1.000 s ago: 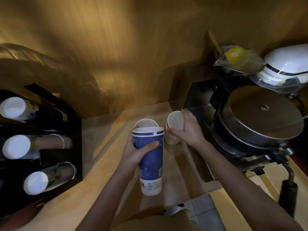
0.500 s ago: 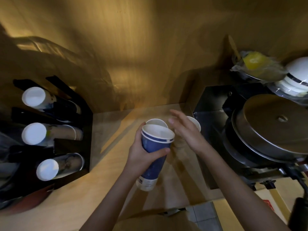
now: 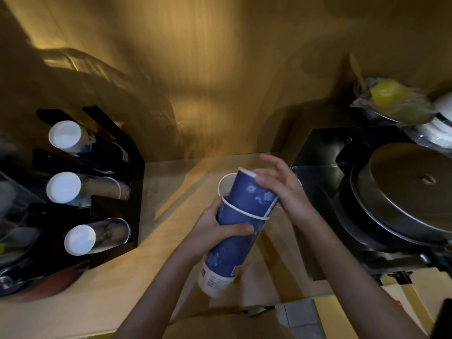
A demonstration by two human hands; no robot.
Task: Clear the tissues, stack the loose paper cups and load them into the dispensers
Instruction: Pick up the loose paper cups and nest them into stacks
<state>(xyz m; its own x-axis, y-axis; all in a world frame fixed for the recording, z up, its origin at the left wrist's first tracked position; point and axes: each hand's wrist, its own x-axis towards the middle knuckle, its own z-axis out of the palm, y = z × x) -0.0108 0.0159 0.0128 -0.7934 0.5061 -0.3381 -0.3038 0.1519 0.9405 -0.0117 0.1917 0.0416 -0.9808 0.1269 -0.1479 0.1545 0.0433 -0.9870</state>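
My left hand (image 3: 215, 231) grips a tilted stack of tall blue paper cups (image 3: 230, 253) above the wooden counter (image 3: 97, 289). An upper blue cup (image 3: 249, 196) sticks out of the stack's top. My right hand (image 3: 283, 192) lies on it, thumb at its rim, fingers spread. A white paper cup (image 3: 224, 188) stands on the counter just behind the stack. At the left is a black dispenser rack (image 3: 115, 211) with three slanted tubes of cups, white bottoms facing me. No tissues are in sight.
A black machine with a large round metal lid (image 3: 411, 192) fills the right side, close to my right arm. Above it lie a plastic bag with something yellow (image 3: 386, 94) and white lids. A wooden wall closes the back.
My right hand left the white cup at the right and now lies on the upper blue cup. The stack has tilted with its top toward the right. The view shifted right.
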